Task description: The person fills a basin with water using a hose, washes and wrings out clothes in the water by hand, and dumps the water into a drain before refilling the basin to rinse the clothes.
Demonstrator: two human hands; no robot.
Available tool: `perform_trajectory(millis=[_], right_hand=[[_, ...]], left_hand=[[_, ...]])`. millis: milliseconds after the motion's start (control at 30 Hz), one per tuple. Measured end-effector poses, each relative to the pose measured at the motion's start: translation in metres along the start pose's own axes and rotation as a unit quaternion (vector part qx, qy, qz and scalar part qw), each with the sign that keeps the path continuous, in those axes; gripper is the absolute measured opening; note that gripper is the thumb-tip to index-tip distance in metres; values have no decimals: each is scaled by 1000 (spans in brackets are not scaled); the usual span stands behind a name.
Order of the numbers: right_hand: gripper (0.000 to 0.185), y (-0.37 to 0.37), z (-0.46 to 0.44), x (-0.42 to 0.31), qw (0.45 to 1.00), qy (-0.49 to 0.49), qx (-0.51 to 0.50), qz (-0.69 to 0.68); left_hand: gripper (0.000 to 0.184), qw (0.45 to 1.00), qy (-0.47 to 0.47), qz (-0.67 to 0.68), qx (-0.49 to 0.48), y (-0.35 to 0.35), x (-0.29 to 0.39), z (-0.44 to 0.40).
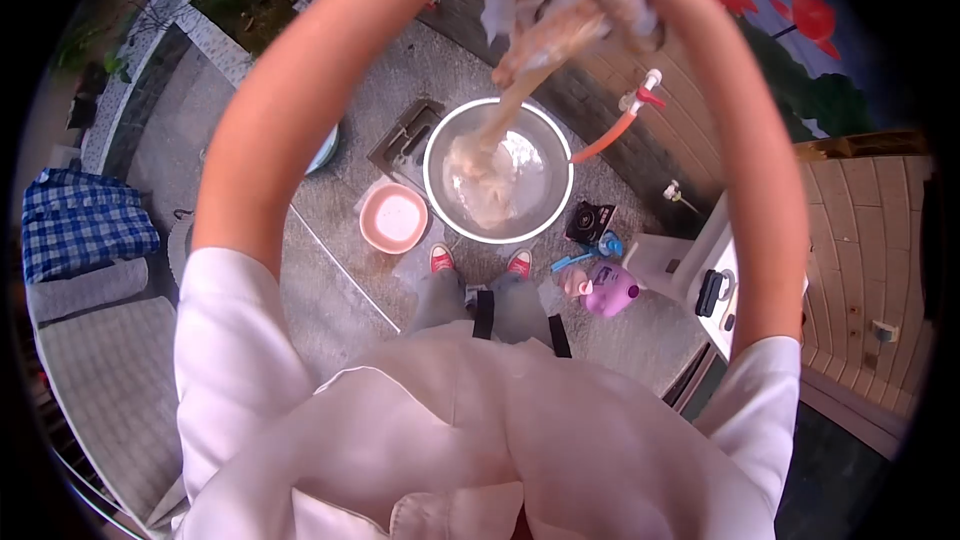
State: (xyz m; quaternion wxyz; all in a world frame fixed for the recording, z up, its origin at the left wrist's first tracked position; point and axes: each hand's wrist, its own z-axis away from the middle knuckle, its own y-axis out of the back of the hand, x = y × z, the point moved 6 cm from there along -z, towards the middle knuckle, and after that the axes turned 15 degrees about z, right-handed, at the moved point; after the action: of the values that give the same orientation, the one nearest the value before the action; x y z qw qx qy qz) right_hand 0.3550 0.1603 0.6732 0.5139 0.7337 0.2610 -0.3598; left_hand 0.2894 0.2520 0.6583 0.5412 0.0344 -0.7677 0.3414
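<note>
Both my arms reach up to the top edge of the view, my left forearm on one side and my right forearm on the other. Between them hangs a wet, bunched cloth, pale with brownish parts and blurred by motion. My hands meet at this cloth and hold it aloft; the frame's edge cuts off most of their fingers. From the cloth, a brownish strand trails down into a round metal basin. More pale, wet material lies inside the basin, its kind unclear.
A pink bowl with whitish contents stands left of the basin. An orange hose runs from a red-handled tap to the basin's rim. Right of my feet are a purple bottle, a blue brush and a black packet.
</note>
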Motion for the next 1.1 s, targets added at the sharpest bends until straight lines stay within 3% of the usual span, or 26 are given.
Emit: perform_trajectory(millis=[67, 100, 133, 200, 233, 400, 433, 467, 533, 567, 600, 700, 733, 800, 833, 900, 933, 967, 1000, 1033, 1100], right_hand=[[41, -47, 19, 62, 987, -67, -120, 84], [39, -74, 26, 105, 988, -66, -134, 50], [37, -107, 38, 151, 987, -64, -147, 15], [44, -160, 73, 232, 987, -68, -99, 103], [48, -188, 100, 268, 985, -94, -95, 107], [70, -321, 198, 492, 967, -159, -118, 160], [77, -346, 223, 532, 956, -187, -132, 182], [77, -373, 243, 568, 956, -190, -134, 180], [88, -415, 266, 624, 937, -196, -141, 253], [95, -440, 281, 662, 917, -247, -210, 231], [95, -460, 287, 687, 917, -248, -210, 231], [106, -513, 298, 754, 844, -260, -293, 366], [106, -524, 290, 762, 845, -259, -293, 365], [110, -546, 283, 784, 799, -263, -356, 407], [102, -571, 293, 821, 830, -266, -347, 347], [100, -614, 313, 877, 847, -260, -314, 343], [99, -621, 314, 882, 861, -256, -278, 340], [99, -623, 322, 884, 860, -258, -283, 338], [88, -613, 320, 867, 884, -243, -221, 332], [77, -599, 312, 851, 905, -224, -154, 328], [68, -584, 302, 826, 884, -269, -178, 338]], left_hand=[[14, 968, 98, -199, 116, 23, -37, 44], [20, 979, -11, -201, -19, 67, -98, 33], [22, 967, 3, -256, -11, 82, -127, 52], [21, 929, 3, -370, -15, 139, -221, 81], [23, 920, 64, -388, 1, 158, -261, 105], [45, 813, 194, -549, -6, 275, -475, 206], [63, 779, 260, -569, -44, 298, -518, 221], [63, 779, 264, -567, -44, 317, -557, 234], [85, 715, 267, -641, -74, 351, -626, 250], [106, 680, 326, -648, -105, 373, -669, 254], [106, 680, 327, -648, -107, 387, -697, 254], [121, 618, 373, -678, -137, 431, -784, 256], [121, 617, 374, -679, -137, 441, -805, 256], [123, 587, 284, -745, -143, 449, -835, 248], [123, 587, 284, -744, -144, 451, -848, 244], [99, 558, 321, -754, -126, 462, -865, 239], [99, 556, 324, -755, -126, 475, -878, 239], [80, 569, 325, -742, -139, 482, -890, 240], [63, 582, 325, -730, -155, 484, -900, 246], [63, 582, 323, -729, -156, 480, -901, 249], [59, 678, 312, -666, -16, 475, -876, 247]])
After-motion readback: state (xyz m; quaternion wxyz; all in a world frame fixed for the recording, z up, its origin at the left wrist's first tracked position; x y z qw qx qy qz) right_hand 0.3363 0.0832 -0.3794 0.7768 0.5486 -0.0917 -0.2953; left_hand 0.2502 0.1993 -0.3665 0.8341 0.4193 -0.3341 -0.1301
